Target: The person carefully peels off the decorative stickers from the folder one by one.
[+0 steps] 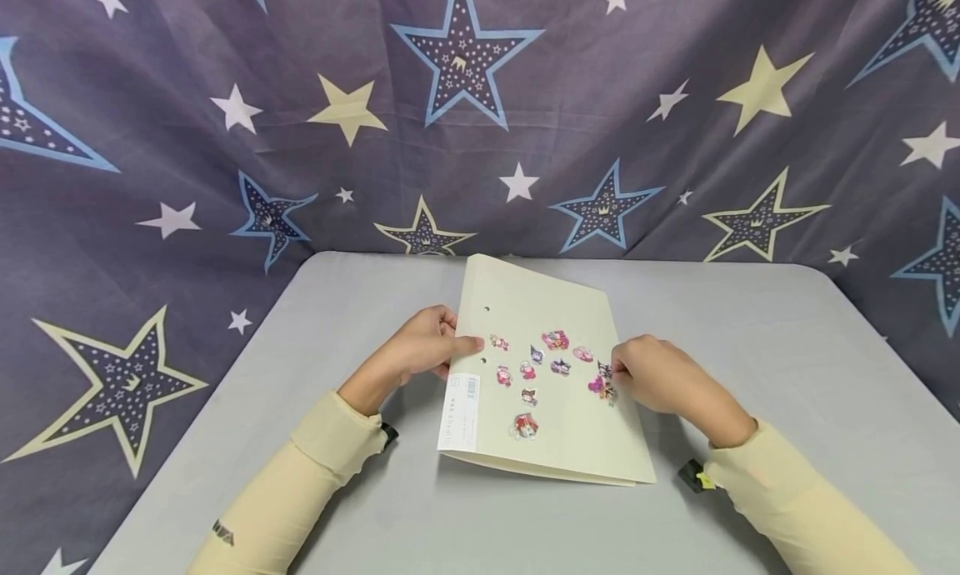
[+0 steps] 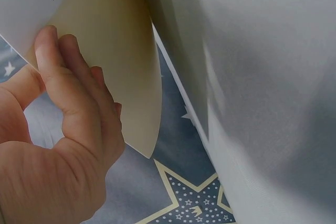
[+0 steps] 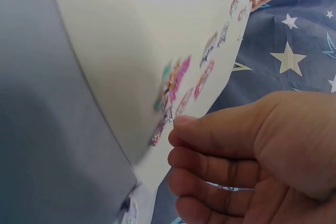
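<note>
A cream clip-file folder (image 1: 555, 308) is held tilted over the table, its cover dotted with several small cartoon stickers (image 1: 528, 371). At its left edge, my left hand (image 1: 427, 342) grips the folder, thumb on the front cover and fingers behind. In the left wrist view, those fingers (image 2: 58, 72) lie against the back of the folder. By the right edge, my right hand (image 1: 656, 373) pinches a small dark cartoon sticker (image 3: 165, 119) between thumb and index finger, other fingers curled. Colourful stickers (image 3: 173, 82) lie on the cover beside its fingertips, which partly hide the pinched one.
The folder is above a grey-white table (image 1: 750, 325). A dark curtain (image 1: 300, 50) with stars hangs behind the table's far edge. A white label (image 1: 460, 412) runs along the folder's lower left edge, with two small holes above it.
</note>
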Demonstrator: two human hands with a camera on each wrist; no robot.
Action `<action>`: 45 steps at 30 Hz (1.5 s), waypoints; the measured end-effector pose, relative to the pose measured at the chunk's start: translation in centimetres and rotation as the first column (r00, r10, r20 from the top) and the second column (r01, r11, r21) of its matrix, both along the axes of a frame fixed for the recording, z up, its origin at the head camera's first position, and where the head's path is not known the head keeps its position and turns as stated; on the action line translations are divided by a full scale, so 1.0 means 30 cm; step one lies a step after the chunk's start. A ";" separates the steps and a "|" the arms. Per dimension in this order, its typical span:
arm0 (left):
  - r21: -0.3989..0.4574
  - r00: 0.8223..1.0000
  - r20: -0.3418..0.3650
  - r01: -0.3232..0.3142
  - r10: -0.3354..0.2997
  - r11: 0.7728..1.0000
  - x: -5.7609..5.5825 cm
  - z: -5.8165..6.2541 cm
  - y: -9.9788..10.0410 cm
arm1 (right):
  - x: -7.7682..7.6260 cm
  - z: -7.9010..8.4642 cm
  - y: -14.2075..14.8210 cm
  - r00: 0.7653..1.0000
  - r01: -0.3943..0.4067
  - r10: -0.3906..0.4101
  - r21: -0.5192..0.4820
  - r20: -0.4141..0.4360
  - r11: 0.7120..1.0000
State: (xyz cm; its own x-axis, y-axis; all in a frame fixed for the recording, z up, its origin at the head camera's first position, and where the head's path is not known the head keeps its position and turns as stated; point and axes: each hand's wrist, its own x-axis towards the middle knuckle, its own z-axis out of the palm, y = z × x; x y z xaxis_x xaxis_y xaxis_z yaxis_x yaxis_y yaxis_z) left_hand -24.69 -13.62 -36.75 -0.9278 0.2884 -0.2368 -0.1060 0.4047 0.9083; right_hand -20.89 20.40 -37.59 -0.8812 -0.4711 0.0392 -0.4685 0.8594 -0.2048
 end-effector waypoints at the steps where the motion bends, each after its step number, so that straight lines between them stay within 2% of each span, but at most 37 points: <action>1: 0.002 1.000 0.001 0.001 -0.001 1.000 0.000 0.001 0.001 | 0.001 -0.001 -0.003 1.000 -0.002 0.002 -0.004 0.003 1.000; 7: 0.011 1.000 0.003 0.007 -0.007 1.000 -0.001 0.000 0.001 | 0.004 -0.011 -0.023 1.000 -0.008 0.008 -0.017 0.021 1.000; 14: 0.008 1.000 -0.004 0.005 -0.005 1.000 -0.002 -0.003 0.000 | 0.006 -0.025 -0.040 0.999 -0.034 0.034 -0.047 -0.002 0.998; 26: 0.007 1.000 -0.003 0.008 -0.008 1.000 -0.003 -0.006 -0.003 | 0.005 -0.026 -0.032 0.999 -0.027 0.030 -0.072 0.038 0.997; 38: -0.004 1.000 -0.011 0.006 -0.006 1.000 -0.002 -0.007 -0.004 | 0.004 -0.019 -0.012 0.988 0.045 -0.039 -0.042 0.147 0.998; 45: 0.005 1.000 -0.011 0.009 -0.009 1.000 -0.001 -0.006 -0.002 | 0.004 -0.019 -0.016 0.948 0.175 -0.144 -0.085 0.285 0.981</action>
